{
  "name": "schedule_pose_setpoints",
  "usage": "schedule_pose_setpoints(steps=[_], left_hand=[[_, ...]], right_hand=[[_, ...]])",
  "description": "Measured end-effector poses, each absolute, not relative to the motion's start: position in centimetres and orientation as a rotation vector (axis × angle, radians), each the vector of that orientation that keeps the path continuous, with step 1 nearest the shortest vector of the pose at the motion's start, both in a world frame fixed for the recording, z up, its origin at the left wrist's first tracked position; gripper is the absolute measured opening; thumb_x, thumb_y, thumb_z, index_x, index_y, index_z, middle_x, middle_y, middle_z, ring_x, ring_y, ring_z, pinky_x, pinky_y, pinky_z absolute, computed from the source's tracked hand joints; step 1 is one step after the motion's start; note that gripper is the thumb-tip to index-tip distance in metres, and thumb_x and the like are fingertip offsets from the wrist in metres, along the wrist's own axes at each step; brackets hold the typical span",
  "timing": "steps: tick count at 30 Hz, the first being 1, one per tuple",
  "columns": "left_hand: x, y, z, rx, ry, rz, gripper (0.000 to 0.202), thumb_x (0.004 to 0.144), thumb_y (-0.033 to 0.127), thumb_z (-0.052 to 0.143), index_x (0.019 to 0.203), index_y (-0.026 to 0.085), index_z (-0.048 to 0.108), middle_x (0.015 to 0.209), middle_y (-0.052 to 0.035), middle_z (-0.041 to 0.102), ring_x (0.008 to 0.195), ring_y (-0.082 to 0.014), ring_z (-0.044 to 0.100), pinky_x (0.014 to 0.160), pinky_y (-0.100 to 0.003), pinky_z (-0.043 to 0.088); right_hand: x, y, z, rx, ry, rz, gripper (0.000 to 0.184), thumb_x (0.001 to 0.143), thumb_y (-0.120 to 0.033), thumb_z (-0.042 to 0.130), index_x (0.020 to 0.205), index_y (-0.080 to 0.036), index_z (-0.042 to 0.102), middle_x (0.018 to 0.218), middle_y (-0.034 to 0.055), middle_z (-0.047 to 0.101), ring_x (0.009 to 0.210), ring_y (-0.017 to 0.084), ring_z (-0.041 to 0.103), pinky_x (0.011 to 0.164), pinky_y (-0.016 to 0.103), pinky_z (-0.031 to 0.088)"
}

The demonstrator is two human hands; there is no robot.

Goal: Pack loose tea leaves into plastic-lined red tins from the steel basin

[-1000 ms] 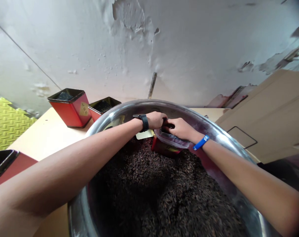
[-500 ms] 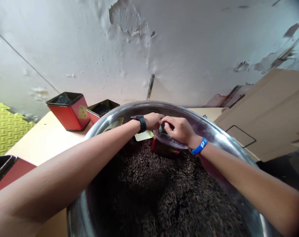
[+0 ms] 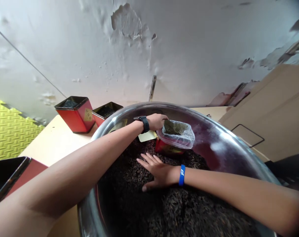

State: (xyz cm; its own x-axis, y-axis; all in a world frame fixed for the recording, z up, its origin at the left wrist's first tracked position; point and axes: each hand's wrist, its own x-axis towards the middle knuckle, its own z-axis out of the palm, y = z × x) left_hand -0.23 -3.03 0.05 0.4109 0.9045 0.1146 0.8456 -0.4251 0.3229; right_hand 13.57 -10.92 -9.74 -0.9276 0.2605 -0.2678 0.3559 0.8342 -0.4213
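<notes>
A large steel basin (image 3: 240, 144) holds a heap of dark, dry, loose tea leaves (image 3: 186, 210). Inside it, toward the far side, a red tin (image 3: 168, 148) stands in the leaves, lined with a clear plastic bag (image 3: 182, 141) folded outward over its rim. My left hand (image 3: 156, 122), below a black watch, has its fingers closed at the left edge of the bag's mouth. My right hand (image 3: 160, 171), with a blue wristband, is spread flat over the leaves in front of the tin and holds nothing. A cream-coloured card or scoop piece (image 3: 147, 136) lies under my left wrist.
On the wooden table (image 3: 50, 144) to the left stand a red tin (image 3: 77, 118), another red tin (image 3: 96, 121) against the basin and a nearer one (image 3: 32, 172). A cardboard box (image 3: 283, 108) is at the right. Behind the basin rises a peeling wall (image 3: 189, 59).
My right hand has left the bag's mouth, moved down toward me and spread open over the leaves. The bag's opening now shows. My left hand stays at the bag's edge.
</notes>
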Motion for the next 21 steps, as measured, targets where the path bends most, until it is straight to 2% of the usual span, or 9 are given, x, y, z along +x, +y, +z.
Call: schedule_pose_setpoints(steps=[2,4,8,12,16,21], left_hand=[[-0.3,-2.8,0.0,2.453,1.540,0.404,0.040,0.082,0.022,0.028,0.113,0.020,0.054,0.107,-0.0050,0.061,0.094,-0.0159,0.056,0.081,-0.025,0.041],[-0.3,-2.7,-0.1,2.453,1.538,0.400,0.040,0.082,0.021,0.028,0.113,0.020,0.053,0.108,-0.0050,0.061,0.095,-0.0159,0.056,0.081,-0.025,0.041],[-0.3,-2.7,0.1,2.449,1.520,0.392,0.039,0.082,0.022,0.029,0.112,0.020,0.054,0.109,-0.0045,0.060,0.095,-0.0155,0.055,0.082,-0.025,0.041],[-0.4,-2.8,0.2,2.449,1.521,0.379,0.039,0.083,0.023,0.028,0.111,0.020,0.054,0.108,-0.0047,0.060,0.095,-0.0161,0.055,0.081,-0.025,0.041],[-0.4,-2.9,0.2,2.457,1.522,0.365,0.039,0.083,0.023,0.027,0.113,0.020,0.053,0.110,-0.0046,0.059,0.096,-0.0158,0.055,0.083,-0.025,0.040],[-0.2,-3.3,0.6,2.456,1.543,0.332,0.040,0.083,0.022,0.028,0.114,0.018,0.052,0.110,-0.0045,0.059,0.096,-0.0154,0.054,0.083,-0.024,0.040]], right_hand=[[13.4,-11.5,-10.2,0.534,2.803,-0.796,0.103,0.061,-0.069,0.053,0.139,-0.023,0.006,0.145,0.0151,-0.001,0.130,0.036,-0.004,0.102,0.052,0.010],[13.0,-12.2,-10.0,0.550,2.812,-0.820,0.101,0.057,-0.068,0.056,0.138,-0.025,0.014,0.145,0.0143,0.004,0.130,0.036,0.000,0.101,0.051,0.012],[12.4,-13.5,-9.1,0.532,2.895,-0.732,0.095,0.053,-0.063,0.062,0.132,-0.023,0.029,0.138,0.0139,0.021,0.127,0.034,0.014,0.099,0.051,0.018],[12.1,-14.5,-8.6,0.466,2.958,-0.639,0.088,0.052,-0.061,0.060,0.126,-0.020,0.037,0.128,0.0132,0.034,0.112,0.031,0.034,0.089,0.048,0.032],[12.1,-15.7,-7.6,0.401,2.967,-0.556,0.074,0.058,-0.058,0.056,0.117,-0.015,0.047,0.116,0.0142,0.044,0.099,0.028,0.045,0.079,0.039,0.041],[12.5,-17.0,-6.2,0.338,2.936,-0.491,0.053,0.069,-0.049,0.048,0.111,-0.016,0.052,0.098,0.0107,0.055,0.077,0.021,0.055,0.063,0.030,0.043]])
